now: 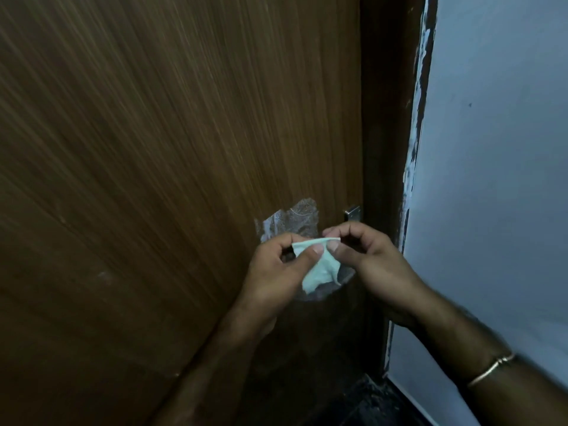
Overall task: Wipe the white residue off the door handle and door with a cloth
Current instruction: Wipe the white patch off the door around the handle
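Your left hand [278, 273] and right hand [373, 265] both pinch the cloth [319, 267] by its top edge, thumbs nearly touching, lower centre of frame. Cloth is small, pale green, crumpled, hanging between the hands, in front of the door [153, 149]. White residue [290, 221] sits just above your fingers. Door handle is hidden; only a metal plate [352, 213] shows.

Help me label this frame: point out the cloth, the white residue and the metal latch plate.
cloth [319, 269]: head view, middle of the hanging fabric.
white residue [290, 221]: head view, smeared patch on the door.
metal latch plate [352, 213]: head view, its face.
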{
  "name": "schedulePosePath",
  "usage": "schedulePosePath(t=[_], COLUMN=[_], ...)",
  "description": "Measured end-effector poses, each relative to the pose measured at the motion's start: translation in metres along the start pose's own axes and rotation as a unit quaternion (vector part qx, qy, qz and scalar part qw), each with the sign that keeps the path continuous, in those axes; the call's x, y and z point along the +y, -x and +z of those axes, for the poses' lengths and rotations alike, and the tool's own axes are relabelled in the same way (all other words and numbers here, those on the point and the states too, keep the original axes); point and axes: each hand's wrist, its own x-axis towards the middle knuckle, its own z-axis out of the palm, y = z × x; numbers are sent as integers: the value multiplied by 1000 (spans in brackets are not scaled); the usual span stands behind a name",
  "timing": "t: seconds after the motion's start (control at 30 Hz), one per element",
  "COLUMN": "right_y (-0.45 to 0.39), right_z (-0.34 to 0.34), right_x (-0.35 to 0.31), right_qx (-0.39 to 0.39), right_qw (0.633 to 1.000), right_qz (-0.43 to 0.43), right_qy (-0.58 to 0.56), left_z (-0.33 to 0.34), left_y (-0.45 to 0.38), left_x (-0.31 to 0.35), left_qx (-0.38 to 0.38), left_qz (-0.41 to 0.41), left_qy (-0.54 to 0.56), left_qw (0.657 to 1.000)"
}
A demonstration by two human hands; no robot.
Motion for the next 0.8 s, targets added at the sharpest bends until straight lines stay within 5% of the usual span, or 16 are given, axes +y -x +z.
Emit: schedulePosePath(t=[0.13,0.23,0.33,0.43,0.5,0.63,0.8], right_y=[2,4,-5,-20,-31,-57,-91], right_z=[7,7,3,-5,-7,6,37], right_x=[-2,3,13,15,14,15,29], right_qx=[-11,-50,-26,46,136,319,299], right_qw=[963,953,936,879,884,938,944], right_qz=[120,147,213,248,204,48,-136], right_qy=[-242,-258,-279,-405,-397,-127,39], left_z=[6,9,8,7,4,-3,-22], left_y=[-6,-11,-18,-28,-34,-42,-47], left_x=[2,0,-1,6,13,24,20], left_qx=[6,16,24,50,62,67,94], left_qz=[-24,-33,-40,-15,46,191,312], left_qy=[54,34,-15,-157,-288,-504,-612], left_qw=[998,999,999,986,954,840,721])
